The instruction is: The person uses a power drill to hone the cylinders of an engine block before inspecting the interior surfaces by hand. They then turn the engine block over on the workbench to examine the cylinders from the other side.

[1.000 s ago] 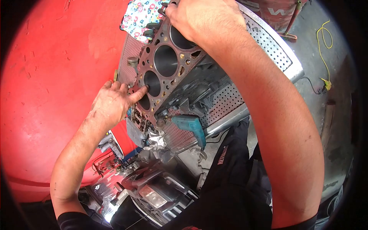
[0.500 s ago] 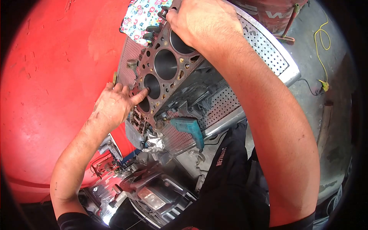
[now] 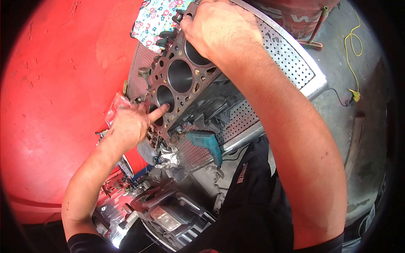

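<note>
A bare engine block [image 3: 185, 95] with several open cylinder bores lies tilted on a perforated metal bench [image 3: 291, 55]. My left hand [image 3: 130, 124] is at its near end, holding nothing. One finger stretches out and its tip touches the inner edge of a bore [image 3: 164, 96]; the other fingers are partly hidden. Over the far end of the block, my right hand [image 3: 223, 29] is closed, thumb on the left side; its fingertips are out of sight. A piston [image 3: 144, 71] stands left of the block. A teal power drill [image 3: 206, 142] lies on the bench at the near side.
A floral cloth [image 3: 156, 21] lies beyond the block. To the left spreads a large red surface [image 3: 55, 97]. A broom [image 3: 312, 44] and a yellow cord [image 3: 351, 46] are on the floor at right. Below stand car parts with a headlight [image 3: 166, 218].
My left hand has shifted slightly right and down, its fingertip moving along the bore to the near right edge. My right hand stays on the block's far end. The view has shifted slightly.
</note>
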Motion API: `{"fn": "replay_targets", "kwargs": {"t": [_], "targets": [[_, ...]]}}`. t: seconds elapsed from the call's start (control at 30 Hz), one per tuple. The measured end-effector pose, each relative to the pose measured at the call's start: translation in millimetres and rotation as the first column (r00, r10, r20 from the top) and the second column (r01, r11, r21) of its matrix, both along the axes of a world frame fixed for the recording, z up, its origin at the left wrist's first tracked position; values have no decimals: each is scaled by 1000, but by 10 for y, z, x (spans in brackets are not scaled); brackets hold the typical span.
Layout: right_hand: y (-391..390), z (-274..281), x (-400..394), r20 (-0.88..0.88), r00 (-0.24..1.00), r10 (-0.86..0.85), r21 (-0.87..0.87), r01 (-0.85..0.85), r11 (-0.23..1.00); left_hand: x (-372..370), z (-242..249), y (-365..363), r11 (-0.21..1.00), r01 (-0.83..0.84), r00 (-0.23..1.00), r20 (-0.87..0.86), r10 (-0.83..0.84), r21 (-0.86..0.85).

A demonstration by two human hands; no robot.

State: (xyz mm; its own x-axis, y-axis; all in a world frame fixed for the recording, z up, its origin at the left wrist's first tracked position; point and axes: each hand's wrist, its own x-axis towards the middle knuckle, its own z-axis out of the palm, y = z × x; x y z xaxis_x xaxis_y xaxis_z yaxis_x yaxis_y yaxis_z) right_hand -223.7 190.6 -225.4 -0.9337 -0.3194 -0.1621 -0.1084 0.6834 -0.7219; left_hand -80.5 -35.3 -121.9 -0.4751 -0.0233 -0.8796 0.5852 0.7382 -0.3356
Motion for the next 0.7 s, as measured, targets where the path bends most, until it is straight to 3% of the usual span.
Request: {"fn": "replay_targets", "kwargs": {"t": [0.07,0.17,0.4,0.47,0.57,0.67,0.7], "targets": [[4,5,9,2,1000,-20,-22,20,1000,-122,-16,-81,968,234,971,-30,-237,-87],[17,72,42,-2,999,-43,-14,43,999,-351,44,-74,939,313,945,-52,-323,-140],[22,4,6,20,999,-25,-38,26,999,-169,22,-1,966,215,976,3,-217,-146],[-4,-5,9,6,999,-36,-21,37,999,-121,45,-14,956,255,966,-10,-260,-145],[-64,-87,13,-162,986,23,27,-19,999,-50,64,-44,942,306,948,-50,-316,-140],[-82,-71,-54,12,1000,-10,-13,11,1000,-41,18,-52,943,306,942,-102,-320,-130],[-99,-85,-51,-2,1000,-24,1,24,1000,-58,-2,-43,947,296,942,-125,-311,-128]]}}
